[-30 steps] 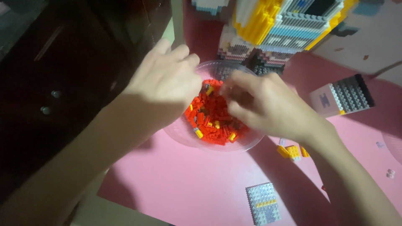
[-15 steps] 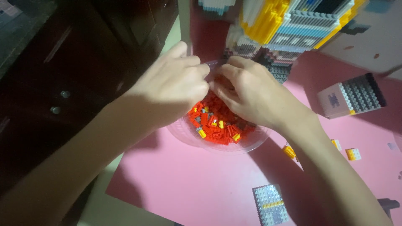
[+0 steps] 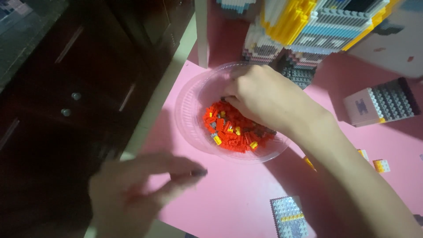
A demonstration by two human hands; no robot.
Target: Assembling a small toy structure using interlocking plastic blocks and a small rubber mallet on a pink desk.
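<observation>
Pulled back from the clear bowl (image 3: 189, 114), my left hand (image 3: 132, 189) blurred, grip pinched on a tiny dark piece (image 3: 199, 172), right hand (image 3: 264, 94) fingers curled into the red bricks (image 3: 231, 132), grasp unclear.

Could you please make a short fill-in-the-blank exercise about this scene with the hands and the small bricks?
1. The right hand reaches into a clear plastic ____ on the table.
2. Most of the small bricks in it are ____ in colour.
3. The table surface is ____.
4. The blurred left hand is ____ the container, near the table's edge.

Missing words: bowl; red; pink; outside
</observation>
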